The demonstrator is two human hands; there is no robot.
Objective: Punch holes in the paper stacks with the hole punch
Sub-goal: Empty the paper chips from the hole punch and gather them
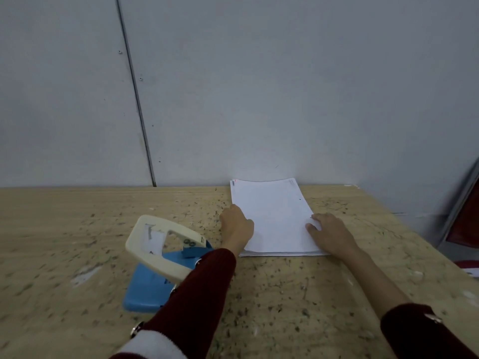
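Observation:
A white paper stack [274, 216] lies flat on the wooden table [77, 208], its far end against the wall. My left hand [236, 224] rests at the stack's left edge, fingers curled against the side. My right hand [329, 231] lies on the stack's right edge, fingers spread, thumb on the top sheet. The hole punch [160, 260], with a blue base and a cream looped handle raised, stands left of the stack; my left forearm passes over its right side.
A grey panelled wall [259, 99] rises right behind the table. At the far right a red and grey object [464, 218] leans by the table's edge, with a red and white item [469, 266] below it.

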